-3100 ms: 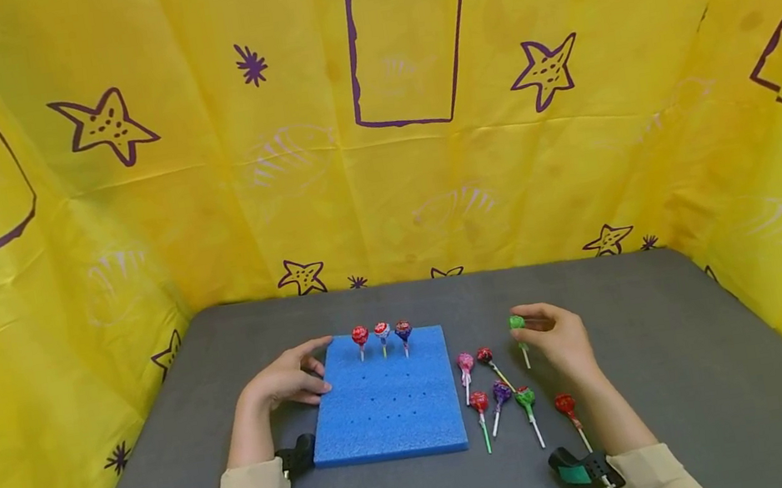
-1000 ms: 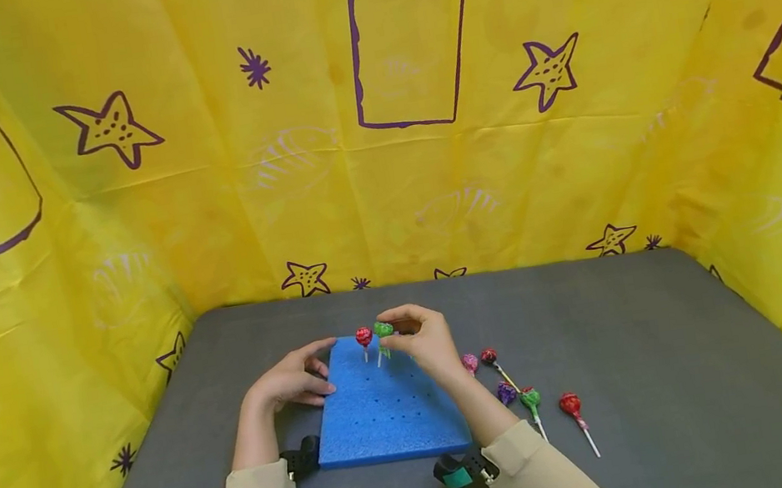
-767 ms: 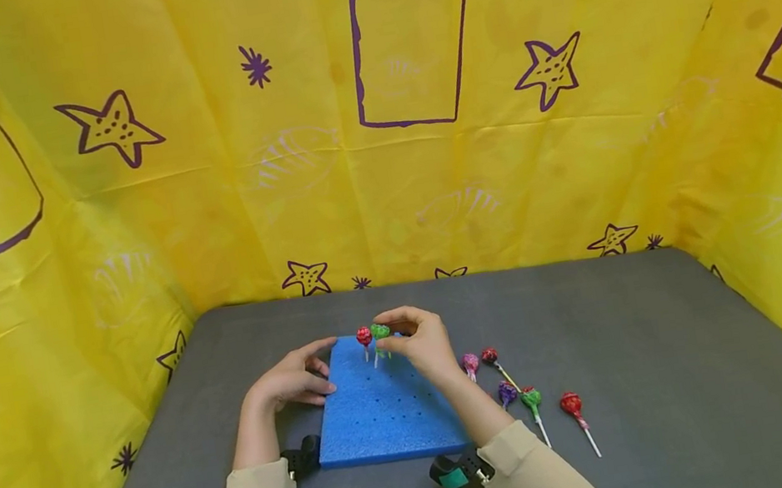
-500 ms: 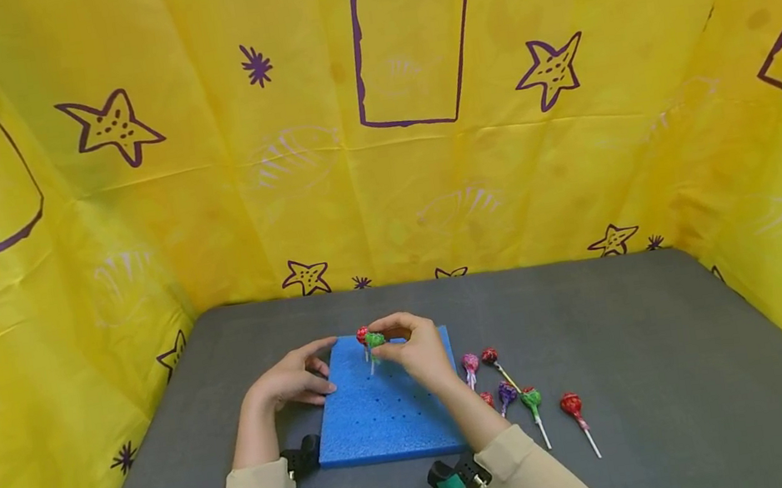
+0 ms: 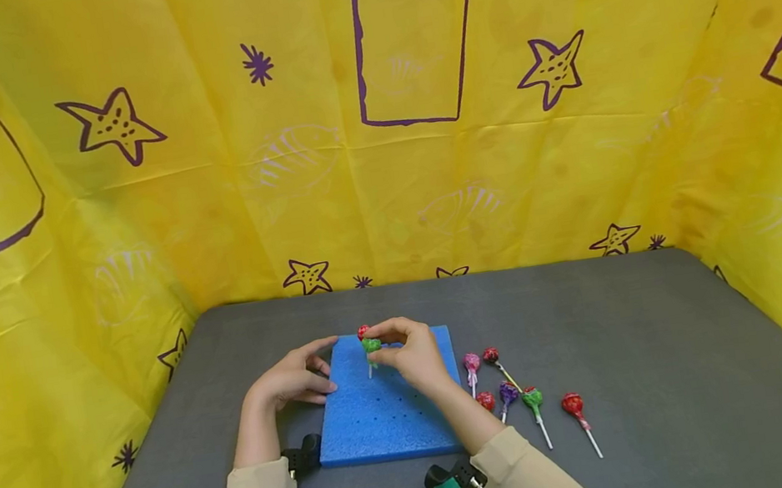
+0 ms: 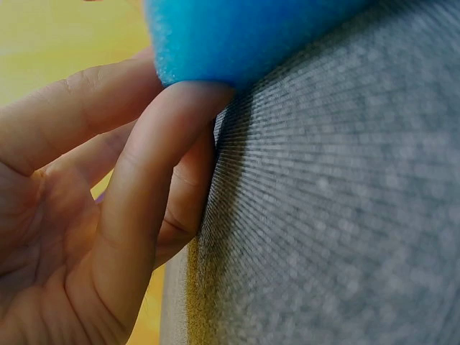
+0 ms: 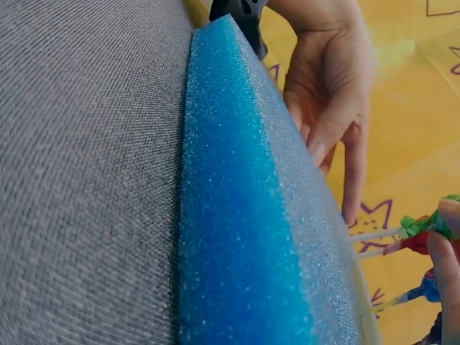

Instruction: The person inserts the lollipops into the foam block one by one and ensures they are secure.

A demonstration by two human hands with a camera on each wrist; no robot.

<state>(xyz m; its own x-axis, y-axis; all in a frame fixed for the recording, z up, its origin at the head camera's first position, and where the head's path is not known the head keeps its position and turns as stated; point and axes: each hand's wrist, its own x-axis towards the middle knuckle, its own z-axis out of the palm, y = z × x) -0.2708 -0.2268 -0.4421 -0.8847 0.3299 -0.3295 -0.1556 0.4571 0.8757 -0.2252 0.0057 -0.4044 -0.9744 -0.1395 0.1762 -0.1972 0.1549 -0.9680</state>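
My right hand has its grip pinched on the green lollipop, near upright over the blue foam board. I'd press the stick straight down, while my left hand, fingers loose, steadies the edge. I can't read any brand.

One high view, two near
Your head camera looks forward and down; your wrist cameras, low and close, both share its blue board and your left hand.

Green lollipop, blue board
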